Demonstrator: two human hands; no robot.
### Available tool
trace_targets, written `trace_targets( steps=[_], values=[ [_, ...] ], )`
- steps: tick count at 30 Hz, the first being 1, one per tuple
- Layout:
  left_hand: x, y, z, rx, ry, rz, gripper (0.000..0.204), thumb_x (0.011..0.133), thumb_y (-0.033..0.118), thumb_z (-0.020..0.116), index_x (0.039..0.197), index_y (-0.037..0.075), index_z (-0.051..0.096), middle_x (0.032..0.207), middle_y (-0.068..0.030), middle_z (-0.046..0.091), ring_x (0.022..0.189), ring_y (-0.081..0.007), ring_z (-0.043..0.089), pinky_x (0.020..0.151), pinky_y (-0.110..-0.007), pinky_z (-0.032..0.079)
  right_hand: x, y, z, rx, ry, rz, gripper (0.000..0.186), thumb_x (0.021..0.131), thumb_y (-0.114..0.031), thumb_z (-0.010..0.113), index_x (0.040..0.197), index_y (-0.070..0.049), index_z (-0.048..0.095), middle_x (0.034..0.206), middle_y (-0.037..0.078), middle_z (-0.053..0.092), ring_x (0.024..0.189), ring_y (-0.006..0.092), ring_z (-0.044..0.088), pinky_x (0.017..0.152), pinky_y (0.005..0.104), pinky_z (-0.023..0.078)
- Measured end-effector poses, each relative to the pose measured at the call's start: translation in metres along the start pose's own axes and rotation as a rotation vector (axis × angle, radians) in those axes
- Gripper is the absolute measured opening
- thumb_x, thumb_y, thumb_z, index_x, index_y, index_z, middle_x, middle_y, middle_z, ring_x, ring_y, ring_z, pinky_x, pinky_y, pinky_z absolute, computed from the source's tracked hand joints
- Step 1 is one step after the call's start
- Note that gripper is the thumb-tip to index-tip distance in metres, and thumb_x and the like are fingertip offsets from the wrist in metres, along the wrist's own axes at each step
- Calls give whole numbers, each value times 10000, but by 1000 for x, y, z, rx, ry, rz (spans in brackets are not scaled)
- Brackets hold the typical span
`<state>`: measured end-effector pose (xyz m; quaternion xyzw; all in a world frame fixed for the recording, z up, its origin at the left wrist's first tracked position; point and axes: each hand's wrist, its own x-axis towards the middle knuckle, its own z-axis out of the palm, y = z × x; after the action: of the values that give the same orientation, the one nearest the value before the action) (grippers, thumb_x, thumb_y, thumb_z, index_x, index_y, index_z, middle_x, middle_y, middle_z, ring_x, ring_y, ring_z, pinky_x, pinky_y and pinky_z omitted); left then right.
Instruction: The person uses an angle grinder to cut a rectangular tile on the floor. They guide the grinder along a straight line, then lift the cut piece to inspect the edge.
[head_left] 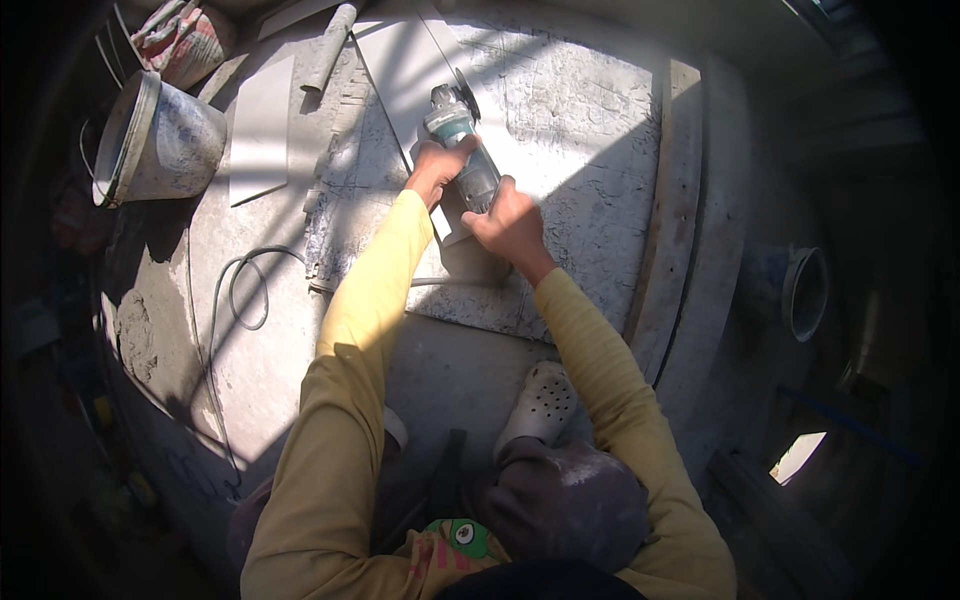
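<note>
I see an angle grinder in both hands, over the far half of a scuffed whitish board on the floor. The left hand is wrapped around its front body, and the right hand is clamped on its rear end, just behind. The grinder's dark disc stands nearly edge-on at the head; I cannot tell whether it touches the long white tile beneath, which runs from the board's far edge toward its middle.

Beyond the board's left edge I find a black cable looped on the floor, a pale rectangular tile and, further out, a tipped, splattered bucket. Wet-looking grey mortar lies nearer. Timber planks line the board's right edge. Below its near edge is a pale, perforated clog, between two yellow sleeves.
</note>
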<state>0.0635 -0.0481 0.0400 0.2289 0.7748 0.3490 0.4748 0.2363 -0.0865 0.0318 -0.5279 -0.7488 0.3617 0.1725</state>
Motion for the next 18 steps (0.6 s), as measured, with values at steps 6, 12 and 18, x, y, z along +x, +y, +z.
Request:
trace_targets(
  steps=[6, 12, 18],
  values=[
    [11, 1, -1, 45, 12, -64, 682, 862, 455, 842, 1211, -115, 706, 1172, -214, 747, 1030, -273, 734, 870, -390, 557, 10, 0, 1, -18, -10, -1, 588, 728, -362, 825, 1017, 83, 573, 807, 284, 709, 794, 484, 721, 754, 528, 599],
    [1, -7, 3, 7, 17, 45, 663, 855, 435, 847, 1230, -92, 707, 1200, -213, 747, 1059, -265, 734, 906, -383, 555, -1, 2, 0, 7, -11, 10, 585, 717, -356, 842, 1008, 73, 571, 840, 289, 727, 823, 472, 739, 757, 517, 607],
    [-26, -12, 9, 2, 15, 94, 590, 842, 403, 848, 1196, -55, 736, 1162, -188, 765, 1055, -250, 737, 911, -377, 557, -18, -5, -14, -43, -163, 178, 635, 753, -370, 861, 1161, 25, 576, 983, 296, 751, 958, 466, 748, 858, 528, 604]
  ],
)
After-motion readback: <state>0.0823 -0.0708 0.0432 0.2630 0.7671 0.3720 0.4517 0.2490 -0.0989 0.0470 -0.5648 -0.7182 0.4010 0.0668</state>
